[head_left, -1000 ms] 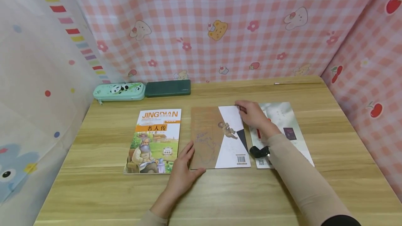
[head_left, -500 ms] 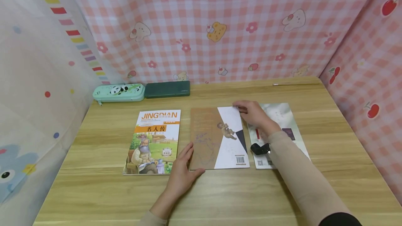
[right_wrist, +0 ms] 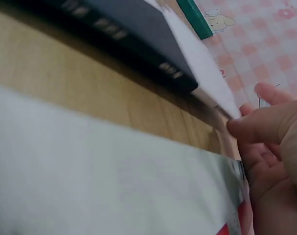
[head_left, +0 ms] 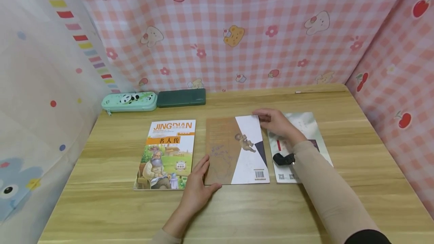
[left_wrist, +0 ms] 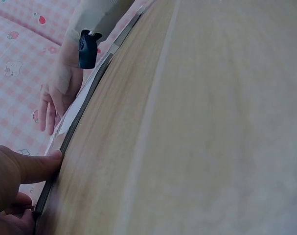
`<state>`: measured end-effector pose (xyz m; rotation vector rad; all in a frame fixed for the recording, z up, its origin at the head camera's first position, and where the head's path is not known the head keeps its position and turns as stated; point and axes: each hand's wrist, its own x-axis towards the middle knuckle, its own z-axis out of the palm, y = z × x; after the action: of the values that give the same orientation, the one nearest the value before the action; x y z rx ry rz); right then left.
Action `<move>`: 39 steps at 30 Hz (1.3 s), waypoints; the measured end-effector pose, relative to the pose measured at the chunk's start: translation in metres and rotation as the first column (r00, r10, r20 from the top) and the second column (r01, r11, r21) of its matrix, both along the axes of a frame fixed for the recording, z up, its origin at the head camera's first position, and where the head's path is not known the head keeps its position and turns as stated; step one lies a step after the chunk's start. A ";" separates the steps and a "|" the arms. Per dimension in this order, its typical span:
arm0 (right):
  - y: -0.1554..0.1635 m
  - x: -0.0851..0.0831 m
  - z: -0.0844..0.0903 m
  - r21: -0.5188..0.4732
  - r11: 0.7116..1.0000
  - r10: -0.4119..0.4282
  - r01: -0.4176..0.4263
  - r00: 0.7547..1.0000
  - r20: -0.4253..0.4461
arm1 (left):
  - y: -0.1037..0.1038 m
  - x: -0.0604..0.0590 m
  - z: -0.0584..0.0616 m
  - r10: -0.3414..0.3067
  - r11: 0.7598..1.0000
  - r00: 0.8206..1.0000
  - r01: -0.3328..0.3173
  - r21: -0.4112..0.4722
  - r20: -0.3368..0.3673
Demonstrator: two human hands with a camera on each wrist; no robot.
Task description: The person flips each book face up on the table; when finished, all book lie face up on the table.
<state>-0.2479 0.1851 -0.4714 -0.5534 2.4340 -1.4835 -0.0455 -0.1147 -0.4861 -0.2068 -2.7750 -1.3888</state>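
Brown-and-white rectangular paper book [head_left: 234, 157]: lying flat
Left hand [head_left: 196, 188]: released, straight-fingered, touching corner at 7 o'clock
Right hand [head_left: 277, 124]: released, loose-fingered, touching corner at 1 o'clock

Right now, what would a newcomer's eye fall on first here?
Probably the pink checked curtain behind the table. Next, the colourful JINGDIAN book, left of centre on the table. Then the brown-and-white book in the middle, with the left grip at its lower left corner and the right grip at its upper right.

The right sleeve [head_left: 332, 195] partly hides the pale book [head_left: 310, 129], and lettering [right_wrist: 109, 28] on the dark spine [right_wrist: 138, 47] is blurred.
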 end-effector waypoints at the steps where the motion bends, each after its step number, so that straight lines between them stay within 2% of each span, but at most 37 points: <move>1: 0.000 0.000 -0.001 -0.020 1.000 0.003 -0.003 1.000 0.000 | 0.000 0.000 0.000 0.001 1.000 1.000 -0.001 0.000 0.001; 6: 0.005 -0.003 -0.004 -0.116 0.993 0.003 -0.002 1.000 0.016 | 0.001 0.000 0.000 0.003 1.000 1.000 -0.003 -0.002 -0.005; 14: 0.004 -0.003 0.004 -0.237 0.971 -0.015 0.020 1.000 0.023 | -0.001 0.000 0.000 -0.004 1.000 1.000 0.004 0.000 -0.007; 25: 0.005 -0.002 0.003 -0.187 0.982 -0.031 0.034 0.999 0.024 | -0.002 0.002 -0.001 -0.033 0.999 0.999 0.033 -0.001 -0.003; 34: 0.012 -0.002 0.014 -0.181 0.981 0.081 -0.065 0.993 0.081 | -0.001 0.002 -0.004 -0.057 0.998 0.996 0.056 -0.013 -0.067; 39: 0.015 -0.002 0.017 -0.179 0.981 0.101 -0.078 0.987 0.127 | -0.002 0.001 -0.005 -0.070 0.997 0.996 0.070 -0.010 -0.062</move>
<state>-0.2498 0.2001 -0.4547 -0.5683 2.1619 -1.6490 -0.0443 -0.1164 -0.4908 -0.3449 -2.7486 -1.3609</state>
